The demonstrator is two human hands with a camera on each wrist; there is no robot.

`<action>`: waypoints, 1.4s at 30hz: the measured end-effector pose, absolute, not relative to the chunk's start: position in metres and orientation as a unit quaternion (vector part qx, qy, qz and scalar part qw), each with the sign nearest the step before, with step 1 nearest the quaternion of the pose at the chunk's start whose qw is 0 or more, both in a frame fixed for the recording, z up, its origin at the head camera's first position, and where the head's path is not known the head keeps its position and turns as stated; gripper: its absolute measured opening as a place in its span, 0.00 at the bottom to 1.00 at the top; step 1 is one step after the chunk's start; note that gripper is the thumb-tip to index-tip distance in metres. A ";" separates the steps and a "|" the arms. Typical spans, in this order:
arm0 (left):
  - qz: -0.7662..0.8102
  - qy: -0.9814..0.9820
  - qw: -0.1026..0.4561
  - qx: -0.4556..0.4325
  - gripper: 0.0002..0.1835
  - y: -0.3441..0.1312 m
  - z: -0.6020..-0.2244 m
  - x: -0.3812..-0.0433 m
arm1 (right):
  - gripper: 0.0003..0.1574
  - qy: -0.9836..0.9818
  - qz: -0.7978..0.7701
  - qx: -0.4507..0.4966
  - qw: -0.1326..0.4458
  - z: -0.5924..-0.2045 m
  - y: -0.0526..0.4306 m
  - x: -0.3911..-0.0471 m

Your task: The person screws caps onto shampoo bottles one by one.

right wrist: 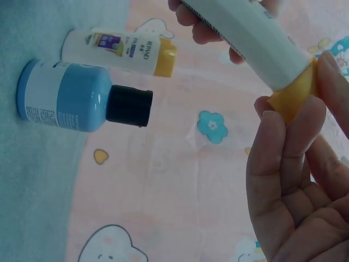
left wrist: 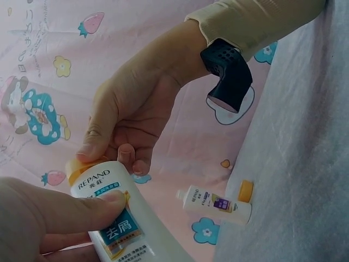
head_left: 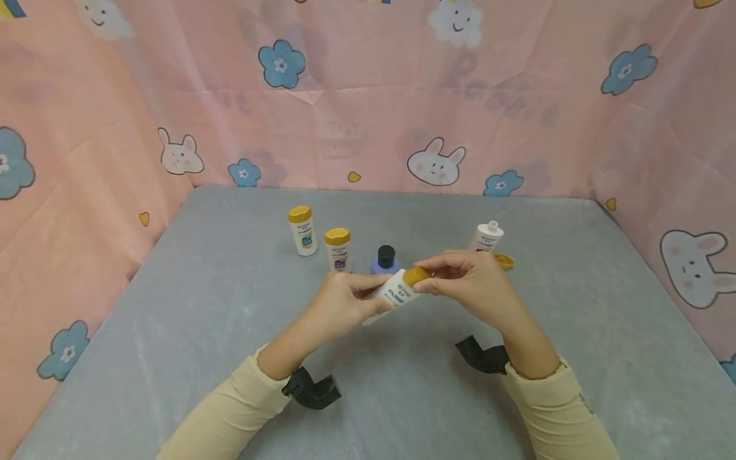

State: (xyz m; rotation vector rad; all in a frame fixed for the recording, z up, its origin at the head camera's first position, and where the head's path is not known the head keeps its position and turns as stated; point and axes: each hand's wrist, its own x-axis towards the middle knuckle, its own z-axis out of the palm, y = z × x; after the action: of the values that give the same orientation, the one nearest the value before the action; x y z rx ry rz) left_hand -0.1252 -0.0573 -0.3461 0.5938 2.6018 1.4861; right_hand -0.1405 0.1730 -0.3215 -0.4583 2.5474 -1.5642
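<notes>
A white shampoo bottle (head_left: 397, 291) with a REPAND label is held tilted above the table. My left hand (head_left: 344, 300) grips its body, with the thumb lying across the label in the left wrist view. At its upper end sits a gold-yellow cap (right wrist: 297, 93), pinched between the thumb and fingers of my right hand (head_left: 477, 284). Whether the cap is loose on the neck, I cannot tell. Behind my hands stands a blue-violet bottle (right wrist: 82, 98) with a black cap (right wrist: 130, 105), partly hidden in the head view.
Two white bottles with yellow caps, one farther left (head_left: 303, 236) and one nearer (head_left: 339, 252), stand upright on the grey table (head_left: 190, 306). Beyond my right hand is an uncapped white bottle (head_left: 487, 236), a loose yellow cap (head_left: 504, 260) beside it. Patterned pink cloth (head_left: 356, 128) surrounds the table.
</notes>
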 end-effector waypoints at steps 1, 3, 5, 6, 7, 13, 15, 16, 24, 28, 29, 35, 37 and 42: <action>0.486 0.851 0.042 0.194 0.21 -0.057 -0.346 -0.125 | 0.19 0.841 -0.517 -0.148 0.058 -0.322 0.173 -0.141; 0.484 0.852 0.038 0.195 0.21 -0.057 -0.347 -0.125 | 0.19 0.842 -0.517 -0.143 0.055 -0.322 0.172 -0.141; 0.482 0.854 0.035 0.194 0.21 -0.057 -0.347 -0.125 | 0.19 0.842 -0.518 -0.138 0.054 -0.323 0.171 -0.141; 0.481 0.855 0.035 0.193 0.21 -0.057 -0.347 -0.125 | 0.19 0.842 -0.519 -0.136 0.052 -0.323 0.170 -0.141; 0.479 0.855 0.035 0.193 0.21 -0.057 -0.347 -0.125 | 0.19 0.842 -0.519 -0.136 0.052 -0.324 0.170 -0.142; 0.481 0.855 0.036 0.191 0.21 -0.058 -0.346 -0.125 | 0.18 0.847 -0.513 -0.130 0.048 -0.324 0.169 -0.142; 0.480 0.856 0.033 0.191 0.21 -0.058 -0.346 -0.125 | 0.18 0.850 -0.509 -0.126 0.046 -0.324 0.168 -0.142; 0.480 0.856 0.032 0.191 0.21 -0.058 -0.347 -0.125 | 0.18 0.852 -0.507 -0.124 0.045 -0.325 0.168 -0.142; 0.485 0.855 0.030 0.184 0.21 -0.058 -0.347 -0.125 | 0.18 0.855 -0.505 -0.112 0.041 -0.325 0.164 -0.143; 0.485 0.855 0.034 0.179 0.21 -0.057 -0.348 -0.126 | 0.18 0.858 -0.502 -0.106 0.038 -0.325 0.164 -0.143; 0.484 0.856 0.034 0.179 0.21 -0.057 -0.348 -0.126 | 0.18 0.858 -0.502 -0.105 0.039 -0.325 0.163 -0.143; 0.479 0.859 0.031 0.176 0.21 -0.057 -0.349 -0.126 | 0.18 0.860 -0.500 -0.094 0.039 -0.327 0.162 -0.143; 0.481 0.859 0.029 0.174 0.21 -0.056 -0.350 -0.126 | 0.18 0.863 -0.496 -0.089 0.035 -0.328 0.162 -0.144; 0.479 0.861 0.010 0.169 0.21 -0.053 -0.353 -0.125 | 0.18 0.865 -0.495 -0.079 0.027 -0.331 0.159 -0.144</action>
State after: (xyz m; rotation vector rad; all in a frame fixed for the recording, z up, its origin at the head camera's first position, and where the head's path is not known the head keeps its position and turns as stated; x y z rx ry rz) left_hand -0.1250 -0.0532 -0.3535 0.5289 2.6888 1.4968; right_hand -0.1436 0.1590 -0.3307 -0.2438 2.6706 -1.5305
